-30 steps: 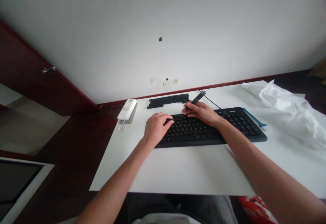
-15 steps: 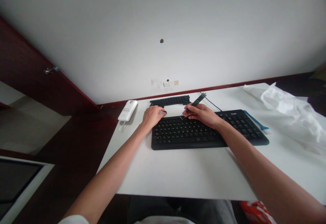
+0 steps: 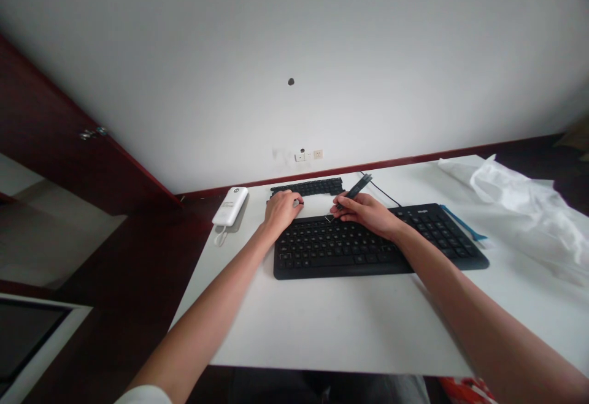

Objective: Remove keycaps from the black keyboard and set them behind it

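Note:
A black keyboard (image 3: 338,262) lies across the white table, its upper edge under my hands. In my right hand (image 3: 368,213) is a slim dark tool, apparently a wire keycap puller (image 3: 359,187), held like a pen. Its handle slants up to the right, and a thin bent wire (image 3: 328,218) reaches down to the keyboard's top row. My left hand (image 3: 283,209) is just beyond the keyboard's upper left edge, fingers curled and pinched together; whatever is between the fingertips is too small to name. Behind it, dark keycaps (image 3: 317,187) lie in rows, partly covered by this hand.
At the table's left edge lies a white power bank (image 3: 230,206) with a short strap. To the right are a thin blue tool (image 3: 464,223) and a crumpled white plastic sheet (image 3: 519,198). The keyboard's cable (image 3: 384,189) runs back towards the wall.
The view has tipped slightly, so everything sits a little lower. My left hand has moved a little away from the keyboard towards the rows of keycaps. My right hand has hardly moved.

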The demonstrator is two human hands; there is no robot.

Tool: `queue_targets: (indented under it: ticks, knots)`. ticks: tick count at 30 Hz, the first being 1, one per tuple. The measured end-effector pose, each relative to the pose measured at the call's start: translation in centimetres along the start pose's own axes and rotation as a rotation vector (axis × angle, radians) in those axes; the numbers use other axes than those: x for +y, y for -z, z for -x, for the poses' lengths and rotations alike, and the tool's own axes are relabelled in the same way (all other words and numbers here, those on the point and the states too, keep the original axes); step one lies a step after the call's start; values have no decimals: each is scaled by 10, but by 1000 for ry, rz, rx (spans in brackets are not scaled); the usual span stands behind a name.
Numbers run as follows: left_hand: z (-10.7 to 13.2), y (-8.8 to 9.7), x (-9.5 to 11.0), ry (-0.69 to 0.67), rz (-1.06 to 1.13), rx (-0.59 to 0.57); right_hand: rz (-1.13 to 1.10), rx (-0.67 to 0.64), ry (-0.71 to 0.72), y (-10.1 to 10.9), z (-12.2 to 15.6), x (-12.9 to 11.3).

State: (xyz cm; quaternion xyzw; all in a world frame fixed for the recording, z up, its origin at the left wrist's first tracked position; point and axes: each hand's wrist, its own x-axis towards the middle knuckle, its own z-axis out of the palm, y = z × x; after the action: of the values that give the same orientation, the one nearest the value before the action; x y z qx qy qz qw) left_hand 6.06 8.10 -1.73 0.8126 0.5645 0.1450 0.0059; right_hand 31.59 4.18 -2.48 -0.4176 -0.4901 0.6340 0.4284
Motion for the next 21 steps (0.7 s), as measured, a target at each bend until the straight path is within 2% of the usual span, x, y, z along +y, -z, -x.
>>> queue_targets:
  ticks: [5,21]
  knots:
    - [-7,-4,3,35,-33,28,-15,-11,3,1,-1,1]
    - [-6,-12,1,26,-60,101,11,-11,-34,-1,2,-3]
